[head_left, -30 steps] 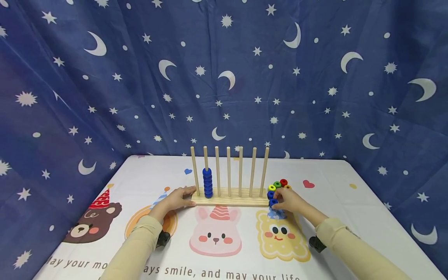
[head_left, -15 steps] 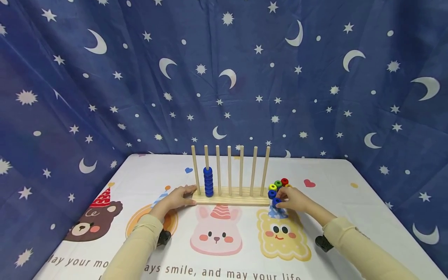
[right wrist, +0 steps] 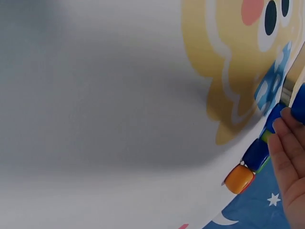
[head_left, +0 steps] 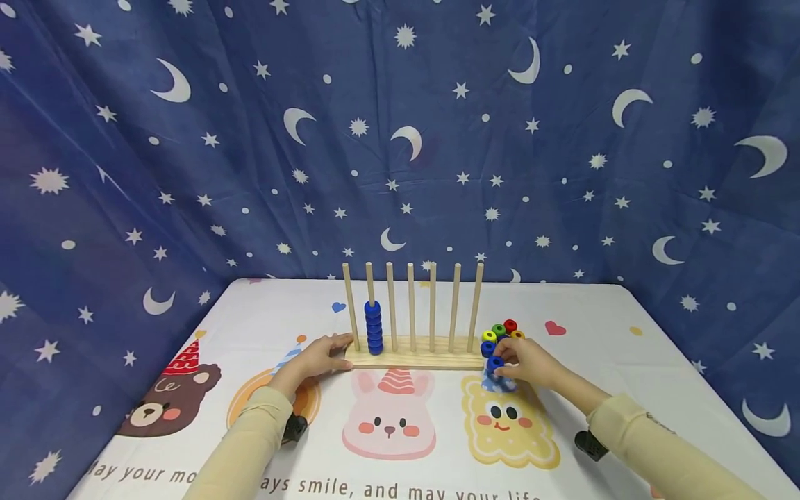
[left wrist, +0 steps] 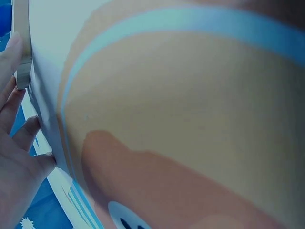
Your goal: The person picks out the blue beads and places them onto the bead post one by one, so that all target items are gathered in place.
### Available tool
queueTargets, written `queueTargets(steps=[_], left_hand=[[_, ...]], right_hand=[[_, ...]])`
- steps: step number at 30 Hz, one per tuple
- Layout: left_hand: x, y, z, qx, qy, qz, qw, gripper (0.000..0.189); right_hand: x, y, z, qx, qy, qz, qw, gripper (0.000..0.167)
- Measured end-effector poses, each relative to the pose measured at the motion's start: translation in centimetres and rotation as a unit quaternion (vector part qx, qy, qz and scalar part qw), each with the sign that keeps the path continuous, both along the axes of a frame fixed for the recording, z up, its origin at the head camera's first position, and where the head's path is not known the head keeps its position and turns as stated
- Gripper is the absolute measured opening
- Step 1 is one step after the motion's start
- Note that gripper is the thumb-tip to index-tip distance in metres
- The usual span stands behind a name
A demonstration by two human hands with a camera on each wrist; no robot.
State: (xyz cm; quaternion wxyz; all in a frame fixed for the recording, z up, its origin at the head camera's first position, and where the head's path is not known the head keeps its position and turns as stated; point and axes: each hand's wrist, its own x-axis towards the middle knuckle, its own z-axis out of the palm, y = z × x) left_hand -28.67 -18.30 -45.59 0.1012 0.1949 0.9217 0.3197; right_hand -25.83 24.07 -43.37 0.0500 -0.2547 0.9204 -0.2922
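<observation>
A wooden abacus frame (head_left: 415,360) with a row of upright pegs stands on the table. Blue beads (head_left: 373,330) are stacked on its second peg from the left; the other pegs are bare. My left hand (head_left: 319,357) holds the frame's left end, thumb at the front and fingers further back. In the left wrist view, the corner of the base (left wrist: 23,74) shows between its digits. Just off the frame's right end, my right hand (head_left: 530,361) pinches a blue bead (head_left: 495,362). That bead (right wrist: 299,106) is partly cut off in the right wrist view.
Loose beads lie together beyond my right hand: a blue one (head_left: 488,348), a yellow one (head_left: 489,336), a green one (head_left: 498,329), a red one (head_left: 510,325) and an orange one (right wrist: 239,179). A printed white cloth (head_left: 581,319) covers the table; a blue curtain (head_left: 400,173) hangs behind.
My right hand has shifted slightly to the right, with the blue bead between its fingers. My left hand stays at the end of the abacus frame.
</observation>
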Motion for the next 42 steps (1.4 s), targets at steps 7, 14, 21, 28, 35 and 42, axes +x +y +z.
queueTargets(steps=[7, 14, 21, 28, 35, 42], left_hand=[[0.2, -0.3, -0.1, -0.004, 0.019, -0.020, 0.9996, 0.063], [0.3, -0.2, 0.0, -0.018, 0.027, -0.027, 0.9991, 0.063], [0.1, -0.3, 0.0, -0.019, 0.019, -0.020, 0.9994, 0.062], [0.1, -0.2, 0.0, -0.019, 0.010, -0.008, 0.9997, 0.063], [0.0, -0.2, -0.3, -0.027, 0.027, -0.022, 0.9990, 0.064], [0.2, -0.2, 0.0, -0.024, 0.039, -0.032, 0.9984, 0.064]], right_hand=[[0.0, -0.5, -0.4, -0.017, 0.001, 0.009, 0.9998, 0.024], [0.4, -1.0, -0.4, -0.042, 0.002, 0.021, 0.9989, 0.023], [1.0, -1.8, -0.5, -0.044, 0.006, 0.043, 0.9981, 0.025], [1.3, -2.9, -0.2, -0.062, 0.024, 0.059, 0.9960, 0.028], [1.3, -4.3, 0.4, -0.073, 0.034, 0.054, 0.9953, 0.032], [1.0, -5.7, 1.3, -0.108, 0.038, 0.060, 0.9916, 0.032]])
